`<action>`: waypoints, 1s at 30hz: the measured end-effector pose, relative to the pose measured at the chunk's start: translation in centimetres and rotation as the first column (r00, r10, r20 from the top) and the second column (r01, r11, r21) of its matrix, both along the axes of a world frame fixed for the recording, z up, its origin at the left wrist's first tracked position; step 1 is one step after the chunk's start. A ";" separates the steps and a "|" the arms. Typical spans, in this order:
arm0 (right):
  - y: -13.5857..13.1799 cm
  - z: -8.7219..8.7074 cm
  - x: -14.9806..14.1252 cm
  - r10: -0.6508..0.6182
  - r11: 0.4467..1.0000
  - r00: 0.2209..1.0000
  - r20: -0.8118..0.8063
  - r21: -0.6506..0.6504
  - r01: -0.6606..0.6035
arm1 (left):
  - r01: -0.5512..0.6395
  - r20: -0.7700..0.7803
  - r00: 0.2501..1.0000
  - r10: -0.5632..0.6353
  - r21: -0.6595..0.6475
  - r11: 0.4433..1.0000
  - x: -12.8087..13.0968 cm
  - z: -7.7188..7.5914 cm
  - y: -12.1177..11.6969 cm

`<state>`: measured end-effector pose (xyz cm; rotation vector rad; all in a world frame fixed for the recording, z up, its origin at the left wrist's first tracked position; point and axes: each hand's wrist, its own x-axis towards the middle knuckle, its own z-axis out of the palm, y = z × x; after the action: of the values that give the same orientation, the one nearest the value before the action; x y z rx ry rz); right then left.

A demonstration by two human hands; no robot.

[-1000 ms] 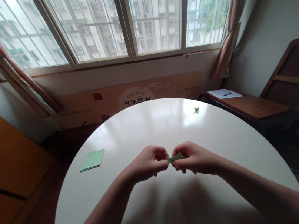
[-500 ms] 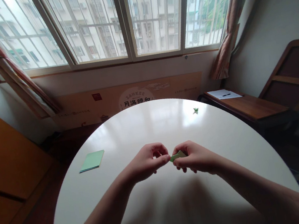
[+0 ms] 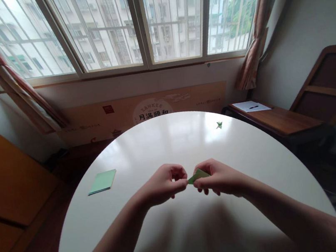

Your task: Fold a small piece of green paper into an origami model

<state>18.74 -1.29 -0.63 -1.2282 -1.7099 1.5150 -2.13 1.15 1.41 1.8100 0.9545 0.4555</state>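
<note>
Folded green paper (image 3: 199, 174), just below frame centre: right hand (image 3: 219, 176) pinches its body, thumb against fingers; left hand (image 3: 166, 183) pinches its left tip. White table (image 3: 158, 144) bears green paper stack (image 3: 102, 181), frame left; small green figure (image 3: 219, 125), right of centre.

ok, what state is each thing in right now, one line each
green paper, folded, held above the table
right hand, gripping the green paper
left hand, curled at the paper's tip, grip unclear
paper stack, flat, squared
small paper figure, folded, standing or lying unclear
curtains, gathered aside
pen, lying on a white sheet
</note>
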 end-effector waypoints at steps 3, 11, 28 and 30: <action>0.1 0.2 0.2 -0.020 1.000 1.000 -0.016 -0.003 0.020 | 0.000 0.001 1.000 0.000 0.005 1.000 -0.6 0.4 0.3; 0.4 -0.3 -0.1 -0.192 0.972 0.969 -0.154 0.106 0.209 | -0.361 0.153 0.928 0.339 0.148 0.921 0.2 -0.5 0.3; 0.6 -2.2 -0.8 -0.308 0.641 0.928 -0.212 0.674 0.367 | -0.343 0.244 0.892 0.381 -0.185 0.921 2.5 -1.1 -1.5; 0.6 -2.1 -0.8 -0.342 0.710 0.912 -0.227 0.573 0.409 | -0.358 0.228 0.895 0.382 -0.140 0.923 2.2 -1.0 -1.2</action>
<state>17.97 -0.68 -2.69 -1.0290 -1.5672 0.6727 0.04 -0.09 0.43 1.4413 1.1240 0.8441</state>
